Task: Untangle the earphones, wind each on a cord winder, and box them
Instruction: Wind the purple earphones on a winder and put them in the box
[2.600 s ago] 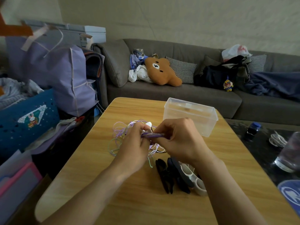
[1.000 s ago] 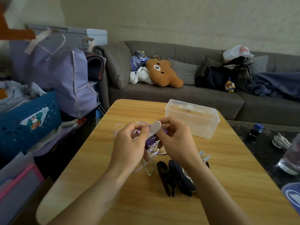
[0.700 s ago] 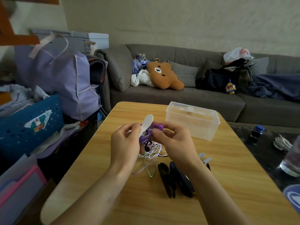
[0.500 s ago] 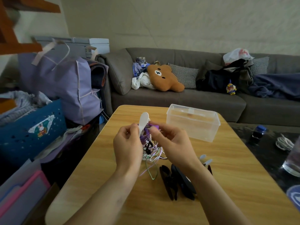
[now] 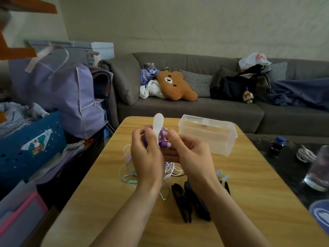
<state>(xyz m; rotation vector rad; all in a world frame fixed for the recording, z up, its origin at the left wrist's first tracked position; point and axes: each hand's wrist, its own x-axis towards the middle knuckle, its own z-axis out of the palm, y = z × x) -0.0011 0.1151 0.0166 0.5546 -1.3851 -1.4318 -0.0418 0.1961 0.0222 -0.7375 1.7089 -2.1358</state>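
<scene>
A white cord winder, upright and wound with purple earphone cord, is gripped by the left hand; its plug end is pinched by the right hand. Behind the hands a clear plastic box is seen, contents indiscernible. Loose earphones are tangled below, black winders nearer.

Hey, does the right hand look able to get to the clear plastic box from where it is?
Probably yes. The clear plastic box stands open-topped just beyond the right hand, with nothing between them. But that hand now pinches the purple earphone cord, so it is not free.
</scene>
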